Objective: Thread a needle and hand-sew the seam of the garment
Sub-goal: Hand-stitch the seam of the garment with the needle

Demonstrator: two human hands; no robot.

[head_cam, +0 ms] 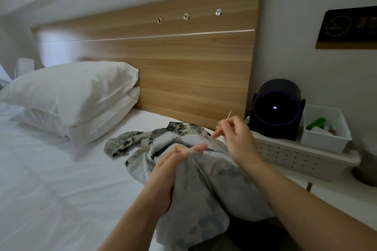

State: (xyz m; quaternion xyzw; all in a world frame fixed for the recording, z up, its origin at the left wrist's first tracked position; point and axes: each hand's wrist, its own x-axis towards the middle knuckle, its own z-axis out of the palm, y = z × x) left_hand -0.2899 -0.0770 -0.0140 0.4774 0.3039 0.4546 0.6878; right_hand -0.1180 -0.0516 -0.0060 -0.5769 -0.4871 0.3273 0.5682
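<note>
White bed [61, 179], needle [228, 115] in right hand [236, 138]

Legible markings: one sign, one lit readout.

Upper right of the frame: a dark wall sign [346, 36] with a gold lower edge carries a no-smoking symbol [338, 26], a circled, struck-through cigarette in gold line. The gold characters [366, 24] to its right are cut by the frame edge and too blurred to read. Right of centre: a round black device [275, 124] shows a small lit readout [274, 107] on its dark face. It has two digits, apparently "20", but blur leaves the reading uncertain.
</note>
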